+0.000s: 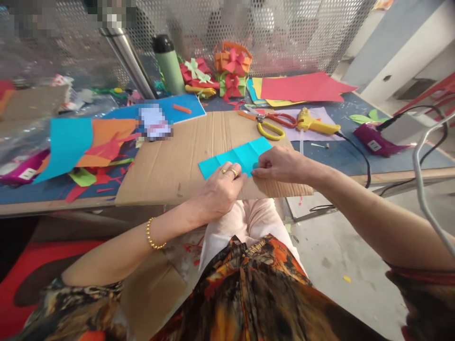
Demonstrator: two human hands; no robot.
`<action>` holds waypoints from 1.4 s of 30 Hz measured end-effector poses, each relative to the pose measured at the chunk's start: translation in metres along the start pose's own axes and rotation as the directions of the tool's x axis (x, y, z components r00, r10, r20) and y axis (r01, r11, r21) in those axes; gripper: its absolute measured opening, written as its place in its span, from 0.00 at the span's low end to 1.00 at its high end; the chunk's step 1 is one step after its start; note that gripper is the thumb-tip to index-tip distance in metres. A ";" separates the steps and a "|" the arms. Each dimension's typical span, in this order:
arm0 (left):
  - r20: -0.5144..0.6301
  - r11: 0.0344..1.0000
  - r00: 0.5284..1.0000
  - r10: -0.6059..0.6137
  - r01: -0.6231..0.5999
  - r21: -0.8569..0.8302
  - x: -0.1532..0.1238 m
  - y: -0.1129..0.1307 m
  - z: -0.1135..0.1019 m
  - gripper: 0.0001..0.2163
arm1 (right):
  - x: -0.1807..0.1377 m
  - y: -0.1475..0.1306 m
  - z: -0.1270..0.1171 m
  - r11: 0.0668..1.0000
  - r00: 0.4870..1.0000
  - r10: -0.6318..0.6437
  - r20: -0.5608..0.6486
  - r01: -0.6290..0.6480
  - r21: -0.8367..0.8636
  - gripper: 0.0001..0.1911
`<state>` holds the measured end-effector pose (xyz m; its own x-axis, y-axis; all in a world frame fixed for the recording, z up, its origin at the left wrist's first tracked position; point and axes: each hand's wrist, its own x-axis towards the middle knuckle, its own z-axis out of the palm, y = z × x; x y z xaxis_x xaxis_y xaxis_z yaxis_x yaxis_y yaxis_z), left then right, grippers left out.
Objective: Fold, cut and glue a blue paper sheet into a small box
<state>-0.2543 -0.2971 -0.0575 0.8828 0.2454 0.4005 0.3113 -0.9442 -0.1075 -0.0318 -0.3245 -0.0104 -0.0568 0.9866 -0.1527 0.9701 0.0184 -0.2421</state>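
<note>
A folded strip of turquoise paper point(237, 157) lies on a sheet of brown cardboard point(170, 163) at the table's near edge. My left hand point(220, 189), with rings on two fingers, pinches the strip's near edge with curled fingers. My right hand point(280, 165) pinches the same edge just to the right, fingertips pressed on the paper. Both hands nearly touch each other.
Yellow-and-orange scissors point(272, 124) and a yellow glue gun point(314, 124) lie behind the cardboard. Red, yellow and blue paper sheets point(302, 87), paper gift boxes point(232, 71), a green bottle point(168, 64) and paper scraps point(92, 151) crowd the table. A purple device point(375, 139) sits right.
</note>
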 end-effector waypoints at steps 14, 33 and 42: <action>-0.052 0.999 0.998 0.019 -0.017 0.039 -0.001 0.001 -0.001 0.18 | -0.003 0.012 -0.003 1.000 1.000 0.011 -0.021 -0.010 0.026 0.17; -0.091 0.997 0.995 0.037 -0.031 0.066 -0.002 -0.001 0.002 0.15 | 0.002 0.035 -0.013 0.998 1.000 0.010 0.023 -0.012 0.066 0.18; -0.152 0.997 0.988 0.018 -0.006 0.079 -0.003 0.001 0.009 0.18 | 0.004 0.063 -0.020 0.995 0.989 0.099 -0.113 -0.098 0.018 0.18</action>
<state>-0.2533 -0.2964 -0.0673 0.8247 0.1923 0.5319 0.3326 -0.9255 -0.1810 0.0337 -0.3158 -0.0073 0.0669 0.9956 -0.0663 0.9666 -0.0811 -0.2431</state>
